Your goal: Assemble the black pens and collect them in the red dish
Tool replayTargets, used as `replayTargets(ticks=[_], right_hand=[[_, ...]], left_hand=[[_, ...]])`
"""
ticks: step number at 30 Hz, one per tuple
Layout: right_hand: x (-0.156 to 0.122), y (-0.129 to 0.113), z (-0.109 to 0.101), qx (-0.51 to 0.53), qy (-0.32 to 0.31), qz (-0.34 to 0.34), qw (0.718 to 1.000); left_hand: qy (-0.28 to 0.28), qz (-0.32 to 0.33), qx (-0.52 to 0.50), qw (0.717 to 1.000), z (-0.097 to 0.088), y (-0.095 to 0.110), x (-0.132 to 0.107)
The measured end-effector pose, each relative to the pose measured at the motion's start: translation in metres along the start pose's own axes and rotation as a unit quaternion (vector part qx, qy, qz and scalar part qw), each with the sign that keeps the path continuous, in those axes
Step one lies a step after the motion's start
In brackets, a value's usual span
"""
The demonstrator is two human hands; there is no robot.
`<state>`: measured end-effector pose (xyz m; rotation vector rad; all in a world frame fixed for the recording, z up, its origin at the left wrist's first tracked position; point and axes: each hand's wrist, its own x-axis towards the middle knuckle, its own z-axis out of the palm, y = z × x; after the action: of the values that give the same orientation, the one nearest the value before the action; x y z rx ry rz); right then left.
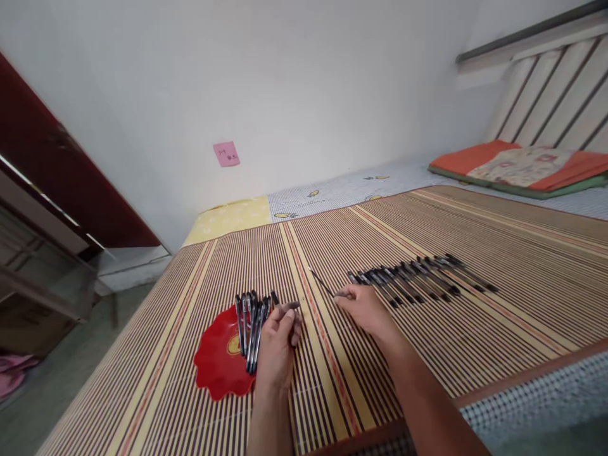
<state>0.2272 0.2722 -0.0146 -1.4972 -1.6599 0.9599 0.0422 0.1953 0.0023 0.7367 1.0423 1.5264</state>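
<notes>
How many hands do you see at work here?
2: the left hand at the right edge of the red plate, the right hand by the left end of the black pens' row.

Both hands [279,335] [365,309] curl into pinches, near each other.

A stripy mat [247,259] lay on the bed [232,218], with a red plate [216,358] left, black pens [405,272] right, and folded cloth [517,166] far right.

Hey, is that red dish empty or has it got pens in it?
Not empty: several black pens lie bunched across the red dish, toward its right side in the picture.
</notes>
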Motion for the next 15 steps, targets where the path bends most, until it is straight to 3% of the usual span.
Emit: replayTargets(ticks=[3,6,10,13,15], right_hand=[[-0.01,-0.013,0.012,0.253,-0.083,0.011,0.964],[-0.019,-0.023,0.027,0.351,-0.157,0.026,0.923],[-0.025,-0.029,0.041,0.379,-0.213,0.028,0.9],[-0.025,-0.033,0.038,0.345,-0.213,0.017,0.914],[-0.024,-0.036,0.028,0.317,-0.175,0.006,0.932]], left_hand=[[0.015,0.022,0.048,0.999,0.002,-0.002,0.001],[0.016,0.041,0.048,0.998,0.004,-0.005,0.002],[0.042,0.045,0.033,0.998,0.001,-0.008,0.003],[0.04,0.036,0.039,0.998,-0.002,-0.007,0.002],[0.024,0.033,0.059,0.997,-0.003,-0.006,0.001]])
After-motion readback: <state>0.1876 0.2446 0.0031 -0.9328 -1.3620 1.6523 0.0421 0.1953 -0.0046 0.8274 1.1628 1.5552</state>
